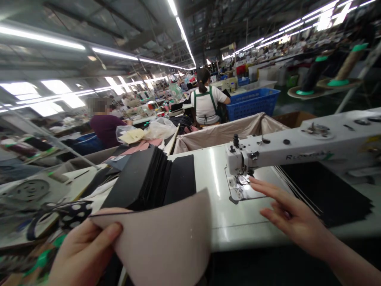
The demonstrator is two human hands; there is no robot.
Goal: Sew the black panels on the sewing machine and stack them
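Note:
My left hand (89, 242) pinches the corner of a bent panel (166, 238), pale on the face toward me, with a thin dark edge. The panel hangs over the table's front edge. My right hand (285, 214) holds nothing; its fingers are stretched out beside the needle area of a white sewing machine (274, 149). A thick stack of black panels (131, 174) rises behind my left hand, with a flatter black piece (180, 178) to its right. More black panels (324, 194) lie under the machine arm.
Behind the pale table (208, 171) is a bin lined with beige cloth (217, 137). Beyond it are a blue basket (253, 103) and a seated person (206, 101); another person (104, 125) is at the left. Thread cones (312, 75) stand at upper right.

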